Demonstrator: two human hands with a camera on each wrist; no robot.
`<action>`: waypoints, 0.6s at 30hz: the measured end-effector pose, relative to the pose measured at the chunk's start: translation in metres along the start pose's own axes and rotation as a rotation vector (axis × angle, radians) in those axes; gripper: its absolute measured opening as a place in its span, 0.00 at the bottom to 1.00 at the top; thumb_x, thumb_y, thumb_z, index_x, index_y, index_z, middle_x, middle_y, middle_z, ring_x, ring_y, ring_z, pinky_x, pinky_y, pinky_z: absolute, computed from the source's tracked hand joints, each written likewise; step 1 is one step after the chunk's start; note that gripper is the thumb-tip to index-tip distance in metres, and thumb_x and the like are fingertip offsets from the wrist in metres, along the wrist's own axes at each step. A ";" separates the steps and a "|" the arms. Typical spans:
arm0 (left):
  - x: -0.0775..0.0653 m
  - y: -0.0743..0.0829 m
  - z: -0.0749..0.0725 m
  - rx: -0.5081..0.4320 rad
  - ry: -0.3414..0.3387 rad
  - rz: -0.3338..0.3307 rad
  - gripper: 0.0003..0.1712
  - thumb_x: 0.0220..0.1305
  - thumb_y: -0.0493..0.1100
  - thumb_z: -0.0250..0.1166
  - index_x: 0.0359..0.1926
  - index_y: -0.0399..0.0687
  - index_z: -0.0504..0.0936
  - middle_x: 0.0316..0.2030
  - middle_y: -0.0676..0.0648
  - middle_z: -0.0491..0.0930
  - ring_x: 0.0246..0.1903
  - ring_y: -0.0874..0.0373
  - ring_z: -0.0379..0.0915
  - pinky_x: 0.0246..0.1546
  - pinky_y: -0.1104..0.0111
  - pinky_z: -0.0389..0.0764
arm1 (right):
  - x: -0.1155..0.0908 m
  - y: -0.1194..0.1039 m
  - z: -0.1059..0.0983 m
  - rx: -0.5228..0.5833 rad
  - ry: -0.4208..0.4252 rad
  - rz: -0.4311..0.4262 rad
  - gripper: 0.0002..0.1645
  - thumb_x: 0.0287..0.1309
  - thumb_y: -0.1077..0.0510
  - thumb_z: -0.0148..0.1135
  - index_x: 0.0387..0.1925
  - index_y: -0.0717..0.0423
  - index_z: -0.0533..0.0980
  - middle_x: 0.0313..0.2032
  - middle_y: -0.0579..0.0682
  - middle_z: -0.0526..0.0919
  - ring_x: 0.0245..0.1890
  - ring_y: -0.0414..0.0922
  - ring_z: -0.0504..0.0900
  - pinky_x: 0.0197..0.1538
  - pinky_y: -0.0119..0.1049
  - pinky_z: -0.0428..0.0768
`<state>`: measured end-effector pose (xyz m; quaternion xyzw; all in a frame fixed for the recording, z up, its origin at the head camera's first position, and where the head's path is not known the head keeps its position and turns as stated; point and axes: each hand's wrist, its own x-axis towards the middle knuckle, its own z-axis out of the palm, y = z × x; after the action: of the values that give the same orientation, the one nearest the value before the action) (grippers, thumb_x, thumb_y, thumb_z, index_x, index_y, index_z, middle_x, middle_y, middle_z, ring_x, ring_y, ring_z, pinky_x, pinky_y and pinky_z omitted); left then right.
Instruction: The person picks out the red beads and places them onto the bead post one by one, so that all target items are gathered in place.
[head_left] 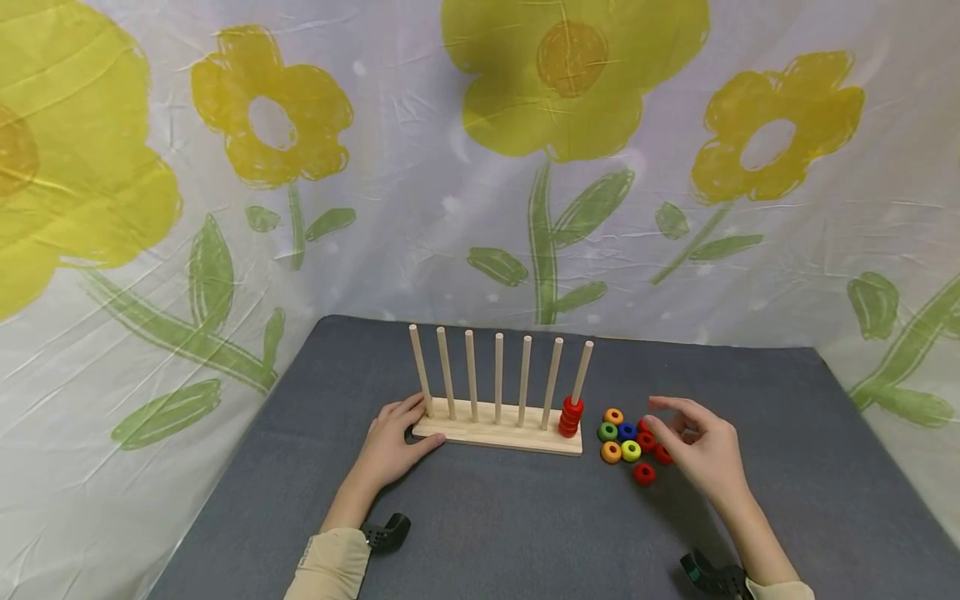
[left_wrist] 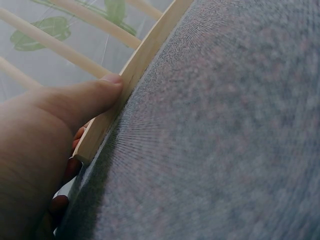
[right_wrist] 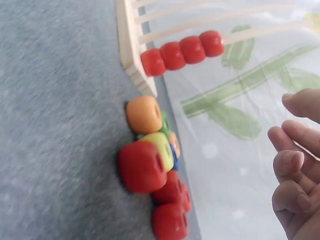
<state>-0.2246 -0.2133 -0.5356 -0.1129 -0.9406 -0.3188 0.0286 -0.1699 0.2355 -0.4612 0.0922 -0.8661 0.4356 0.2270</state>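
A wooden peg board (head_left: 487, 432) with a row of upright pegs stands on the table. My left hand (head_left: 390, 442) grips its left end; in the left wrist view the thumb (left_wrist: 100, 97) presses the base's front edge, with the other fingers partly hidden behind. Several red beads (head_left: 571, 415) are stacked on the rightmost peg. To the board's right lies a cluster of loose beads: orange (head_left: 604, 455), green (head_left: 602, 432), blue (head_left: 622, 432), yellow (right_wrist: 161, 147) and red (right_wrist: 140, 167). My right hand (head_left: 705, 447) hovers above the cluster's right side, fingers loosely bent, thumb and fingertips apart, holding nothing.
Dark grey cloth covers the table (head_left: 510, 517). Behind it hangs a pale curtain (head_left: 405, 250) printed with yellow flowers. A dark band with a device sits on the left wrist (head_left: 387, 533) and another on the right wrist (head_left: 712, 575).
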 end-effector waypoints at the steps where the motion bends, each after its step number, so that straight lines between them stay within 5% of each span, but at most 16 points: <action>1: 0.000 0.000 0.000 0.002 0.000 -0.001 0.43 0.68 0.58 0.74 0.76 0.40 0.73 0.78 0.41 0.66 0.74 0.38 0.61 0.71 0.36 0.63 | -0.001 0.001 -0.001 -0.008 -0.001 0.006 0.16 0.62 0.65 0.77 0.51 0.52 0.88 0.25 0.45 0.83 0.18 0.38 0.71 0.23 0.30 0.70; 18: 0.000 0.000 -0.001 -0.003 0.002 0.003 0.43 0.68 0.58 0.74 0.75 0.40 0.74 0.78 0.41 0.67 0.74 0.38 0.61 0.71 0.36 0.63 | -0.028 0.033 -0.002 -0.110 0.016 0.101 0.14 0.63 0.62 0.77 0.50 0.57 0.88 0.22 0.45 0.84 0.18 0.37 0.74 0.25 0.26 0.73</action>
<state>-0.2243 -0.2136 -0.5352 -0.1139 -0.9400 -0.3202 0.0300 -0.1569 0.2558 -0.4974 0.0321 -0.8905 0.3990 0.2163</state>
